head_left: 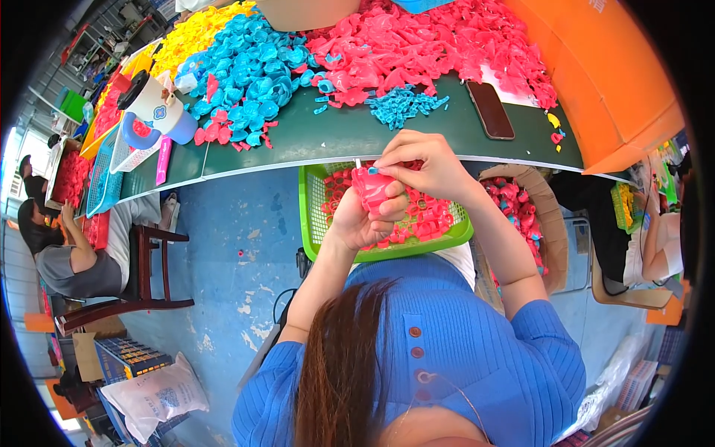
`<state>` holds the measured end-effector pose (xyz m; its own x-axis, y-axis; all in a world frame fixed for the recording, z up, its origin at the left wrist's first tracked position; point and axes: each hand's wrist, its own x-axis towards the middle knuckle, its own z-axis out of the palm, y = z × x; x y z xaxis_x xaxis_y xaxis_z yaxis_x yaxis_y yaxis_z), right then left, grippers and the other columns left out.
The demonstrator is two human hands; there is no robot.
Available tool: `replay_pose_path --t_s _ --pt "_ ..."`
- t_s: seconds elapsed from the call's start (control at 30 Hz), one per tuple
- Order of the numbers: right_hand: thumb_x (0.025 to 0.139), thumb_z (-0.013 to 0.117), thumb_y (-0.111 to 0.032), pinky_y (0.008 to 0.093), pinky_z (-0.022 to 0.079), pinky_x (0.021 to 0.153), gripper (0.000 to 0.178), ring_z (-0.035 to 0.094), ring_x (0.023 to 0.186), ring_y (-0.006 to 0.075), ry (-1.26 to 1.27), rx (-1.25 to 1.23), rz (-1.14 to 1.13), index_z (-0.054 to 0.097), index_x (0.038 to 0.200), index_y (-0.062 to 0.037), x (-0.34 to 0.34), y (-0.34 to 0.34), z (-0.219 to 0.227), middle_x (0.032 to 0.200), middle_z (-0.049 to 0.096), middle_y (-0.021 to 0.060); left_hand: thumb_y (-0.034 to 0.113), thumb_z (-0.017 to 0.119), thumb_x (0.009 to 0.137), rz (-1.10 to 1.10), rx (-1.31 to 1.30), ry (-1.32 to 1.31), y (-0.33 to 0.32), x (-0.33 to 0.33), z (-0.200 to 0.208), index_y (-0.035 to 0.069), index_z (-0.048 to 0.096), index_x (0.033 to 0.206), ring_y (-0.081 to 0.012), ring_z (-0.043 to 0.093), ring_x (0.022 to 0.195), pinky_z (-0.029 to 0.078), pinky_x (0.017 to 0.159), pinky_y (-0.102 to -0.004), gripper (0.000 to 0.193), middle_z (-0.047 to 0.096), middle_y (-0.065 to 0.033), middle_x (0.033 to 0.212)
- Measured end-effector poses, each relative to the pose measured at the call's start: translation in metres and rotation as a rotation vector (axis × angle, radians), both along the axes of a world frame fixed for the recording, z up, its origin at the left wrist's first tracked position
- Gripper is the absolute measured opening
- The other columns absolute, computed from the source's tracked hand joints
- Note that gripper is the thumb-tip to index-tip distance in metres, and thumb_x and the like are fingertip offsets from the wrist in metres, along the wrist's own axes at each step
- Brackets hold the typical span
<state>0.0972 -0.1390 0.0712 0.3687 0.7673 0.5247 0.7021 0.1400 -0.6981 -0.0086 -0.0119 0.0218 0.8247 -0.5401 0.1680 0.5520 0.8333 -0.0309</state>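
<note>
- Pink part: above basket; looks light, stiff, slick; likely best gripped round its body.
- Left hand wraps it; right hand pinches at small blue piece near its top.
- Table: beyond basket.

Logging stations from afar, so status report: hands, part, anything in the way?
Left hand gripping pink part. Right hand at small blue piece by its top. No obstruction visible; green basket below.
</note>
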Motion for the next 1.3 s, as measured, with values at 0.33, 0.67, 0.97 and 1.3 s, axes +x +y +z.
replay_pose_path --t_s 0.33,0.67,0.97,1.3 --pt "0.069 0.067 0.001 0.0285 0.047 0.062 0.013 0.058 0.072 0.0184 -0.143 0.018 -0.03 0.068 0.081 -0.0027 0.0 0.002 0.001 0.076 0.062 0.0062 0.033 0.033 0.093 0.032 0.056 -0.001 0.001 -0.001 -0.001 0.006 0.046 0.083 -0.01 0.039 0.049 0.038 0.041 -0.0218 0.032 0.047 -0.0059 0.065" --pt "0.068 0.066 0.001 0.0301 0.046 0.061 0.014 0.057 0.071 0.0209 -0.244 -0.092 0.083 0.066 0.081 -0.0022 0.011 0.001 0.002 0.074 0.059 0.0065 0.04 0.03 0.092 0.018 0.12 -0.064 0.001 0.002 -0.012 0.007 0.051 0.086 -0.0085 0.041 0.051 0.042 0.049 -0.0241 0.04 0.049 -0.0038 0.07" --pt "0.069 0.066 0.0 0.0311 0.046 0.062 0.012 0.056 0.072 0.0216 -0.304 -0.138 0.142 0.065 0.08 -0.0018 0.015 0.006 0.001 0.074 0.057 0.0063 0.039 0.031 0.092 0.111 0.315 -0.069 0.003 0.001 -0.01 0.009 0.051 0.082 -0.0058 0.038 0.046 0.039 0.048 -0.024 0.037 0.048 -0.0004 0.064" --pt "0.07 0.065 0.001 0.0303 0.046 0.061 0.011 0.056 0.072 0.0209 -0.217 -0.114 0.116 0.064 0.08 -0.0014 0.01 0.004 0.005 0.075 0.058 0.0063 0.039 0.029 0.092 0.102 0.302 -0.051 0.006 -0.001 -0.007 0.01 0.049 0.078 -0.0052 0.037 0.044 0.038 0.048 -0.0233 0.038 0.048 0.0004 0.061"
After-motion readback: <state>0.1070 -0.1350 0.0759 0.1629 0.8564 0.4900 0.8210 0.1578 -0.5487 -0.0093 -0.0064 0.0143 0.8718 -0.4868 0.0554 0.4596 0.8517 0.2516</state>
